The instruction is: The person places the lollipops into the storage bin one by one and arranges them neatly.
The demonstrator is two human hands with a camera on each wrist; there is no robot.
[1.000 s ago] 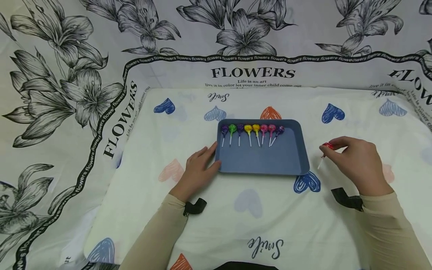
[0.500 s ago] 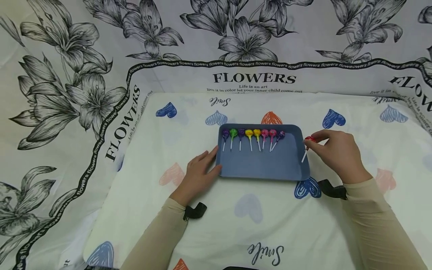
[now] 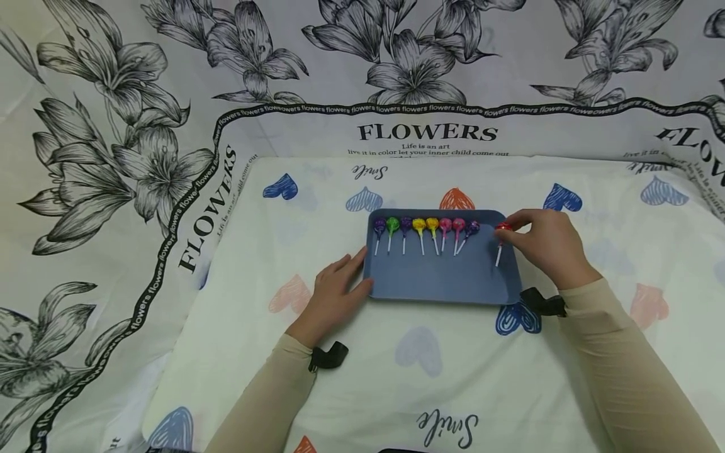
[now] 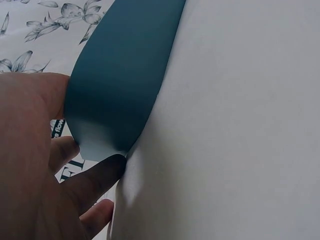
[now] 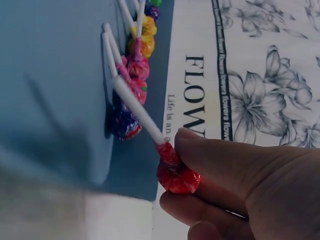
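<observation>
My right hand (image 3: 546, 246) pinches a red-wrapped lollipop (image 5: 177, 175) by its candy end, between thumb and fingers. In the head view it is over the right end of a blue-grey tray (image 3: 430, 277), its white stick pointing toward me. Along the tray's far side lies a row of several lollipops, purple, green, yellow and pink; the purple lollipop (image 3: 472, 228) at the row's right end lies slanted and is nearest to the red one. My left hand (image 3: 334, 290) rests with fingers extended against the tray's left edge; the left wrist view shows its fingertips touching the tray's side (image 4: 125, 75).
Under the tray spreads a cream cloth (image 3: 351, 390) printed with hearts. Beyond it lies a white cloth with black flower drawings (image 3: 413, 69) and lettering. A dark object (image 3: 402, 450) just enters the head view at the bottom edge.
My right hand has carried the red lollipop leftward, from beside the tray to over its right end. The left hand stays at the tray's left edge. The head view has tilted slightly.
</observation>
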